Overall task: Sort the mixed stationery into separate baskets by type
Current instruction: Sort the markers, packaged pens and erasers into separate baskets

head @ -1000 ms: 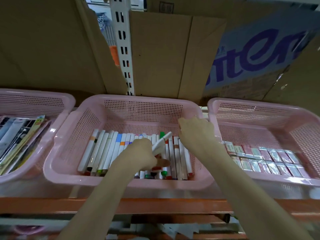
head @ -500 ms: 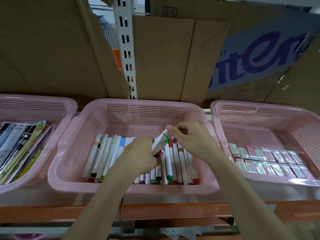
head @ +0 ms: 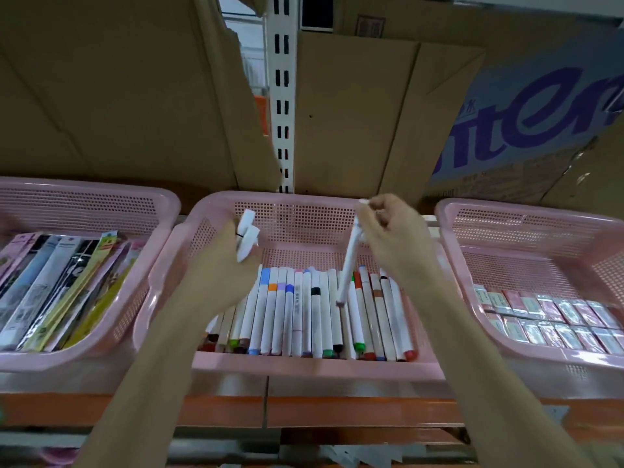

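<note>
Three pink mesh baskets stand in a row on a shelf. The middle basket (head: 290,204) holds several white markers (head: 304,315) with coloured caps, lying side by side. My left hand (head: 226,265) is raised over the basket's left part and grips two white markers (head: 245,236) pointing up. My right hand (head: 393,231) hovers over the right part and pinches the top of one white marker (head: 349,265), which hangs down steeply with its lower tip just above the row. The left basket (head: 84,194) holds flat packaged booklets (head: 60,288). The right basket (head: 526,214) holds small wrapped erasers (head: 553,319).
Brown cardboard boxes (head: 354,123) and a white slotted shelf upright (head: 282,96) rise right behind the baskets. A box with purple lettering (head: 540,106) stands at the back right. An orange shelf beam (head: 304,408) runs along the front below the baskets.
Both hands have risen out of the marker row and moved apart. The left hand carried its markers up and left; the right hand lifted one marker up by its end.
</note>
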`<state>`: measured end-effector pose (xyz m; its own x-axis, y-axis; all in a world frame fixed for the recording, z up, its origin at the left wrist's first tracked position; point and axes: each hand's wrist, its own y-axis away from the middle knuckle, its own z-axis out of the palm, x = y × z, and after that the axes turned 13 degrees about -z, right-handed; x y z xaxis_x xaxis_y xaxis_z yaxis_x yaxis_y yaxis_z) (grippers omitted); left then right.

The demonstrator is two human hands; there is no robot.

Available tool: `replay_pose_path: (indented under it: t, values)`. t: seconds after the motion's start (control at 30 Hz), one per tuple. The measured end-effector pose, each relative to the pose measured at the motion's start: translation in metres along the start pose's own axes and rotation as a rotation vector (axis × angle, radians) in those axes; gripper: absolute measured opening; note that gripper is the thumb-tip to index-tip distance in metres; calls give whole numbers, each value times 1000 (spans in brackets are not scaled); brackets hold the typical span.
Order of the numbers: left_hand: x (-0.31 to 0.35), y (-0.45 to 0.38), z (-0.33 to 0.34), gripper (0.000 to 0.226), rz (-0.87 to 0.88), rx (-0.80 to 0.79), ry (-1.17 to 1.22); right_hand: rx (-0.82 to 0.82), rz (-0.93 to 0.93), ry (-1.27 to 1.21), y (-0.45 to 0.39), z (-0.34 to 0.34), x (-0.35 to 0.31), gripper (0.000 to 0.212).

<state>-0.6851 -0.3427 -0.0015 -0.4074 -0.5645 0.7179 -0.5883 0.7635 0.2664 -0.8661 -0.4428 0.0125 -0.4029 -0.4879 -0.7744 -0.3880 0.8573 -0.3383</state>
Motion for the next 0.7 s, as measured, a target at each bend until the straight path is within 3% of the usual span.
replay_pose_path:
  t: [0.1,0.23,0.43,0.5,0.6,0.7]
  values:
    - [1,-1,-9,19,-5,-26,119,-239,-48,303,7,21,4,18]
    - [-3,-2,-17,22,-51,-63,223,-376,-119,586,13,40,6,21]
    - [-7,-6,-32,19,-23,-83,382,-367,-75,446,5,42,-7,25]
    - [-6,-8,-39,11,-10,-28,406,-363,-80,388,1,50,-15,22]
    - [-13,-15,-50,17,19,57,404,-397,-116,383,-8,73,-29,20]
    - [-22,-18,-65,5,78,139,381,-445,-158,405,-14,104,-40,25]
